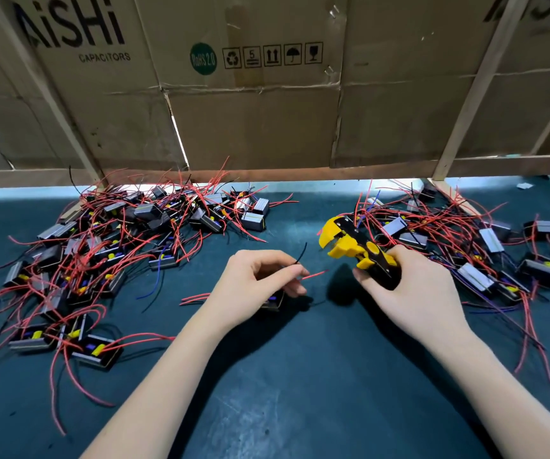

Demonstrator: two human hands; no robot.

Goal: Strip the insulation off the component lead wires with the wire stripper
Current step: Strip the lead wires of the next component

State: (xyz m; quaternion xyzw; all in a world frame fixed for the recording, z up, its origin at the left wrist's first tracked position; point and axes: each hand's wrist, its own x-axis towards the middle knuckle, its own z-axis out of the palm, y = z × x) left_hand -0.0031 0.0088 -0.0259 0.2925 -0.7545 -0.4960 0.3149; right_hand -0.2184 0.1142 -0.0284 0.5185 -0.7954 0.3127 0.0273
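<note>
My left hand (260, 286) holds a small black component (273, 301) against the dark green mat and pinches its red lead wire (315, 275), whose tip points right. A black lead (301, 255) curls up from the same fingers. My right hand (409, 286) grips the handles of the yellow and black wire stripper (353, 245). Its jaws are apart and point up and left, a little above and to the right of the red wire's tip, not touching it.
A big pile of components with red leads (118, 246) lies at the left, a second pile (465, 246) at the right. Flattened cardboard boxes (267, 94) on a wooden frame wall off the back. The mat (300, 392) lies bare between my forearms.
</note>
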